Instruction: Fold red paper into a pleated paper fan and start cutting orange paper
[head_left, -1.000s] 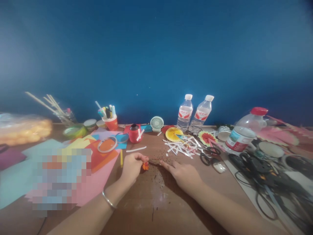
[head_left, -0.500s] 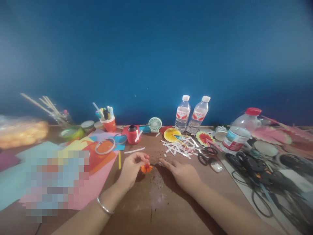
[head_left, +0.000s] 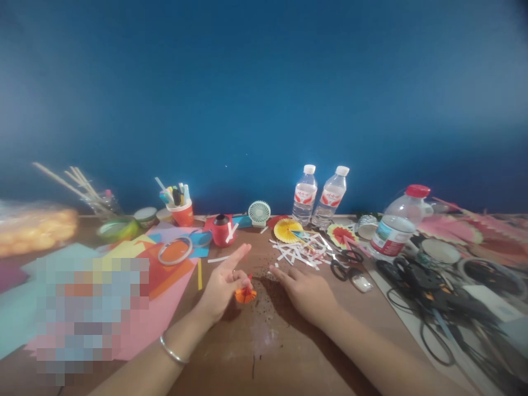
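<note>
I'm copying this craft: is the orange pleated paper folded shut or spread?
Spread: the orange pleated paper fans out from the left hand.

Two white-capped bottles (head_left: 304,196) stand near a small fan (head_left: 259,212); far left, perhaps a bag (head_left: 35,228).

left index finger (head_left: 238,256) now straight

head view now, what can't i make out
All in head view:
Orange folded paper: top hidden by the left hand.
Anything under the right hand: covered by it.
Pink sheet: partly masked by pixelation.
Dark specks: too small to identify.
Purple sheet: cut by left edge.
</note>
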